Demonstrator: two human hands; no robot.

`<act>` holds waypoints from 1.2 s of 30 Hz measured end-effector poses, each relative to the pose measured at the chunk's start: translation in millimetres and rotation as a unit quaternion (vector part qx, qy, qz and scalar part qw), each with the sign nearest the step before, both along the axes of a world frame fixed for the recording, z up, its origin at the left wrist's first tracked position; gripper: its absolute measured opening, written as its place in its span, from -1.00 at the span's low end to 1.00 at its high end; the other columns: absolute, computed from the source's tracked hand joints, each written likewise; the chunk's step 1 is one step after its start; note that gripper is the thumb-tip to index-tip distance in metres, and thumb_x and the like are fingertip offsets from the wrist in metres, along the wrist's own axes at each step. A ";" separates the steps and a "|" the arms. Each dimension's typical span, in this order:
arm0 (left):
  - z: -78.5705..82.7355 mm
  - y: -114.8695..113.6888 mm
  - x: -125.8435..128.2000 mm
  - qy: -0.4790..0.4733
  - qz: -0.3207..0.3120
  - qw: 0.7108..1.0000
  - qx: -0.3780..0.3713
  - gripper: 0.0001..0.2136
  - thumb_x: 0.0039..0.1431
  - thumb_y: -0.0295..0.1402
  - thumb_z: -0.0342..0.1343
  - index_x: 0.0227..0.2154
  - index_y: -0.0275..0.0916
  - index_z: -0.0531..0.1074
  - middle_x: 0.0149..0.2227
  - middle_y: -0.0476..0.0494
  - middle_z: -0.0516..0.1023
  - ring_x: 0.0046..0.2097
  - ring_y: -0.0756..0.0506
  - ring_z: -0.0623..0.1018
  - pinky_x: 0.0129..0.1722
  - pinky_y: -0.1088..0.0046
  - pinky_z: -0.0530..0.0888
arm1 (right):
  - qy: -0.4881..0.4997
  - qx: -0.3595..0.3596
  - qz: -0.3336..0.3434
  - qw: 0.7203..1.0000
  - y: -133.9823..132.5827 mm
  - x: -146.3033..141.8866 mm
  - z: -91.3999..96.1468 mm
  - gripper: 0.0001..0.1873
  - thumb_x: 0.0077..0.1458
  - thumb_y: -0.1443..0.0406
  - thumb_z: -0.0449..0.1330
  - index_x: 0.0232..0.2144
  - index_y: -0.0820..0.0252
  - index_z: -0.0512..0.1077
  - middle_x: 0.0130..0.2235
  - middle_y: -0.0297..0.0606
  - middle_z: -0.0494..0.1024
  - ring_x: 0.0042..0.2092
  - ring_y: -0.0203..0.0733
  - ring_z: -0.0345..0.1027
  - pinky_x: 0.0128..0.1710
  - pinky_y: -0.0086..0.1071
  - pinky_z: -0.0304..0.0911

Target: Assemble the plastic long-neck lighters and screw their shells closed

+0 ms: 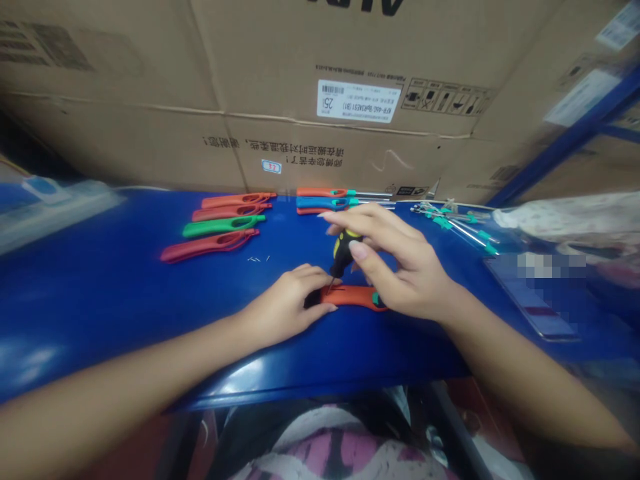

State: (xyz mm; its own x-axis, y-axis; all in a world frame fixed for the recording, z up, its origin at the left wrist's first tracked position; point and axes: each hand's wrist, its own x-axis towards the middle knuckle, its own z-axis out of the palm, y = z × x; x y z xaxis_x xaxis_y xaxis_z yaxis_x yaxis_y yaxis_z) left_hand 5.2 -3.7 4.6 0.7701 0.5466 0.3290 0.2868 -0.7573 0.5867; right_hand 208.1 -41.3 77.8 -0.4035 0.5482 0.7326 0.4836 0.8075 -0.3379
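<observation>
Orange handle (353, 297), smooth, gently curved, plastic-looking, flat on glossy blue tabletop (125, 313). At orange handle's left end: left hand (290, 299), curled, thumb and fingers pinching its sides. Above orange handle: right hand (407, 263), half closed around tilted black-and-yellow screwdriver (342, 256), tip at the orange surface. Beyond orange handle, leftward: four slender looped handles (210, 229), reds, orange and green. Straight beyond: rod-tipped handles (320, 202), shiny metal ends. Beyond, rightward: loose metal rods (465, 231), teal fittings. Farthest beyond: creased cardboard box (150, 140).
</observation>
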 end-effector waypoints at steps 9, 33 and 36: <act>-3.9 2.8 0.0 0.009 0.023 1.000 -0.004 -0.75 0.16 -0.33 0.33 -0.11 -0.27 0.55 -0.16 -0.15 0.59 -0.12 -0.17 0.57 -0.10 0.28 0.50 | 0.049 -0.054 -0.009 0.997 4.8 3.9 -3.5 -0.74 0.17 0.25 0.32 -0.06 0.07 0.54 -0.21 -0.28 0.57 -0.20 -0.19 0.44 -0.22 -0.29 0.45; -1.1 -2.4 2.8 0.010 0.052 0.998 -0.037 -0.69 0.13 -0.29 0.35 -0.06 -0.22 0.58 -0.16 -0.16 0.57 -0.13 -0.16 0.57 -0.07 0.27 0.52 | 0.141 -0.189 0.056 0.970 5.8 -10.6 -13.5 -0.53 0.28 0.34 0.15 0.22 0.14 0.31 -0.07 -0.19 0.55 -0.35 -0.36 0.44 -0.41 -0.48 0.46; -2.7 -2.4 3.9 0.010 0.065 0.997 -0.038 -0.72 0.12 -0.31 0.35 -0.10 -0.22 0.59 -0.17 -0.16 0.58 -0.13 -0.18 0.57 -0.10 0.27 0.52 | 0.133 -0.139 0.027 0.981 6.4 -11.4 -16.8 -0.60 0.24 0.32 0.22 0.13 0.14 0.41 -0.08 -0.19 0.55 -0.36 -0.35 0.42 -0.39 -0.46 0.44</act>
